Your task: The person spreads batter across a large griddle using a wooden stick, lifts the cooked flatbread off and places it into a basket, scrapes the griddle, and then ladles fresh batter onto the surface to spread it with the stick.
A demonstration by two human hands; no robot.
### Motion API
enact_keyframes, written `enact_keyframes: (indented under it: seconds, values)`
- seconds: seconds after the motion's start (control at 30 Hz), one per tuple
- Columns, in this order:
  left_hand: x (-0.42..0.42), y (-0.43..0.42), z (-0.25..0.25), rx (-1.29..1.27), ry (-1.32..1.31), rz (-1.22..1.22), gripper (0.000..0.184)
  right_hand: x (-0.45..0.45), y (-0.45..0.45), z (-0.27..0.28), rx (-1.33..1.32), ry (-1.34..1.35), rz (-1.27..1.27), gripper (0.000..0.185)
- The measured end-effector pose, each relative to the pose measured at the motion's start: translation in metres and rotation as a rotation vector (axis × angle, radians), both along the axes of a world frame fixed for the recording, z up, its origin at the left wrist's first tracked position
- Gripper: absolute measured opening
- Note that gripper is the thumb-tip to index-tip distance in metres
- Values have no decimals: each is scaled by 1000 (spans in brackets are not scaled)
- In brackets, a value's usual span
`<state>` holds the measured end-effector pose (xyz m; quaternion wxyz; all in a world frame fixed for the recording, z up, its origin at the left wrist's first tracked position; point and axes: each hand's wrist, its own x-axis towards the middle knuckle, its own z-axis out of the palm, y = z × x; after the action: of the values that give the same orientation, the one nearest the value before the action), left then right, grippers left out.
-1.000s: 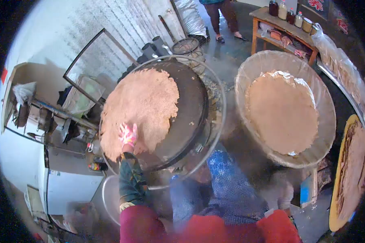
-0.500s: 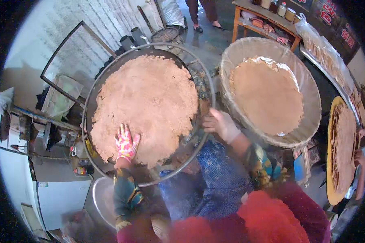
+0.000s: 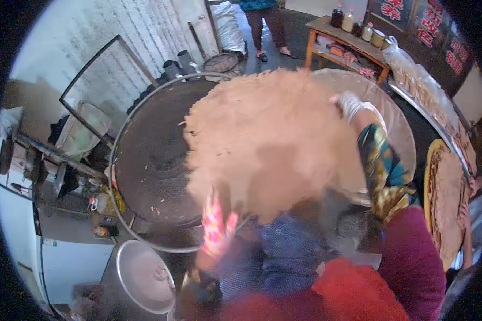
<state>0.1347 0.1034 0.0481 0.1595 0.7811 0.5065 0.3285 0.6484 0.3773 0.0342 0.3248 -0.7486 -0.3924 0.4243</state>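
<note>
A huge, thin brown pancake (image 3: 257, 139) hangs in the air, blurred by motion, partly over the round griddle (image 3: 155, 155) and partly over the lined basket (image 3: 404, 136). My right hand (image 3: 349, 105), in a pale glove, grips its far right edge; some of the fingers are hidden. At its near left edge is my left hand (image 3: 215, 230), in a pink-and-white patterned glove, fingers stretched out and thumb apart. Whether the left fingertips touch the pancake I cannot tell. Small crumbs lie on the dark griddle surface.
A metal bowl (image 3: 144, 275) stands below the griddle. At right, another person's hand (image 3: 465, 216) is beside a yellow-edged board (image 3: 439, 155) stacked with brown sheets. A wooden table (image 3: 318, 32) holds several bottles; another person's legs (image 3: 268, 32) are at the back.
The pancake has left the griddle and moved right, over part of the basket. My right hand went from the griddle rim to the pancake's far edge; my left hand moved right and nearer me.
</note>
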Motion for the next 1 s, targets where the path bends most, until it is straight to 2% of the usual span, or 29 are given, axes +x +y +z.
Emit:
enact_keyframes:
  seconds: [0.17, 0.23, 0.27, 0.37, 0.4, 0.43, 0.47, 0.5, 0.53, 0.57, 0.6, 0.63, 0.67, 0.73, 0.77, 0.87, 0.93, 1.0]
  values:
    - [33, -87, -41, -160, -29, -190, 67, 68, -23, 232, -55, -1171, 368, 22]
    - [48, -104, -53, -211, -56, -250, 68, 66, -29, 295, 28, -1561, 462, 23]
    - [58, -110, -61, -168, -39, -225, 63, 60, -30, 315, 77, -1699, 471, 23]
    - [83, -110, -62, -168, 36, -233, 65, 22, -30, 330, 286, -1633, 180, 24]
    - [88, -108, -60, -227, 67, -248, 64, -9, -41, 313, 295, -1628, 234, 23]
    - [94, -106, -60, -284, 98, -262, 63, -27, -47, 284, 476, -1528, 232, 23]
    - [98, -107, -70, -294, 71, -251, 62, -28, -40, 240, 422, -1665, 362, 23]
    - [99, -109, -73, -290, 74, -269, 62, -75, -71, 215, 383, -1557, 235, 21]
    - [99, -108, -76, -284, 104, -258, 63, -49, -46, 146, 422, -1734, 306, 20]
    - [99, -107, -80, -275, 135, -251, 63, -73, -70, 118, 625, -1361, 255, 16]
    - [99, -110, -81, -242, 103, -258, 65, -72, -72, 71, 240, -1492, 389, 16]
    - [98, -112, -85, -227, 113, -286, 65, -67, -77, 17, 284, -1452, 386, 14]
    - [97, -111, -90, -254, 144, -283, 65, -73, -88, -7, 122, -1337, 412, 18]
    - [94, -109, -98, -252, 160, -294, 64, -68, -104, -81, 129, -1270, 438, 21]
    - [93, -110, -105, -209, 164, -289, 60, -70, -109, -108, 80, -1153, 357, 20]
    - [92, -109, -123, -123, 222, -331, 70, -78, -118, -167, -46, -1060, 293, 21]
    - [93, -111, -130, -215, 227, -240, 68, -84, -115, -192, -80, -1042, 374, 21]
    - [94, -110, -129, -191, 201, -253, 66, -85, -109, -209, -82, -1034, 413, 19]
